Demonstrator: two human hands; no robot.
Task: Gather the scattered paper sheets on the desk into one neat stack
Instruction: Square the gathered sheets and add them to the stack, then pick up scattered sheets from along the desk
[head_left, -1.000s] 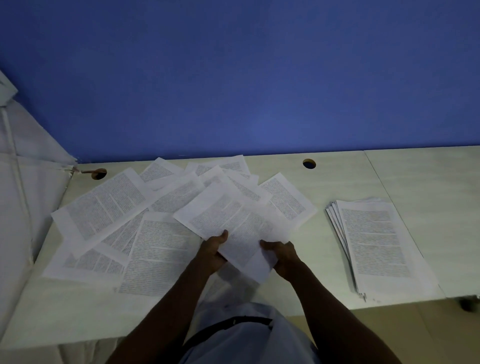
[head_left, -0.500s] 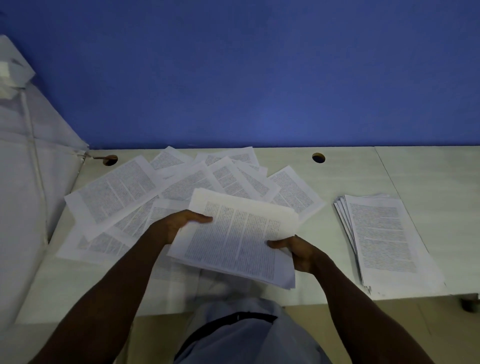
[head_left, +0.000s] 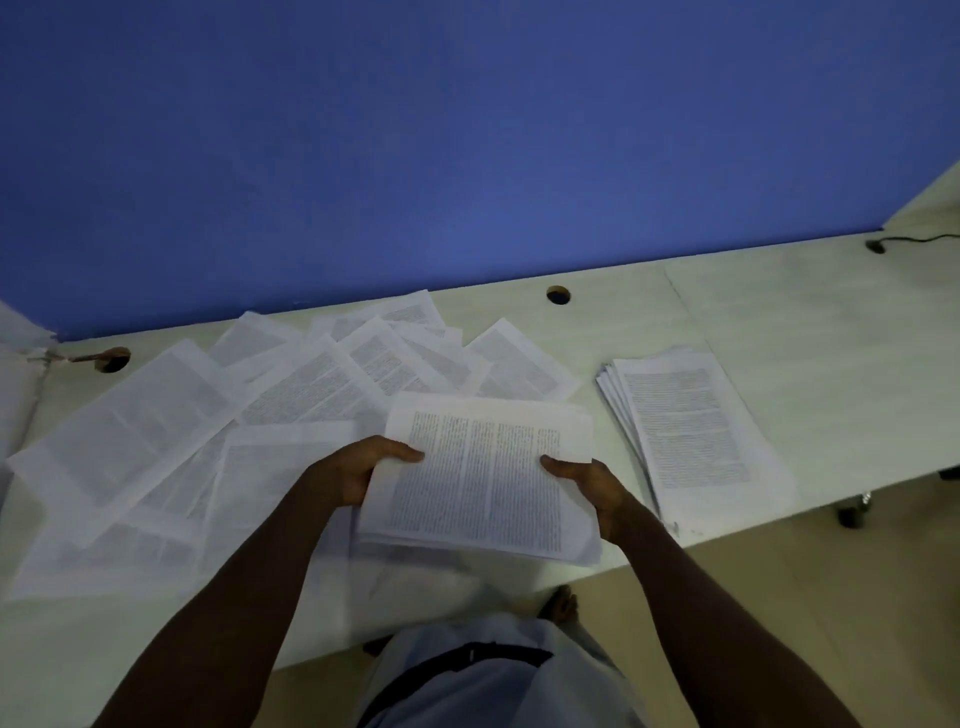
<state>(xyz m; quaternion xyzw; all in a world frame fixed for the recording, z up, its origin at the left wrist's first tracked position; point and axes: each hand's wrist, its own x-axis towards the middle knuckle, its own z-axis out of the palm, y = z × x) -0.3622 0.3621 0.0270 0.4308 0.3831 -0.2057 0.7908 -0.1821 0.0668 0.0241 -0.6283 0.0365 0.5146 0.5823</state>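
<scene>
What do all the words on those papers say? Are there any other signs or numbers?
Held bundle of sheets: columns of print, too small and blurred to read.
Scattered sheets on the desk: printed text, blurred, unreadable.
Stack on the right: printed text, too small to read.
No labels, brands, numbers or signs can be read anywhere else.
</scene>
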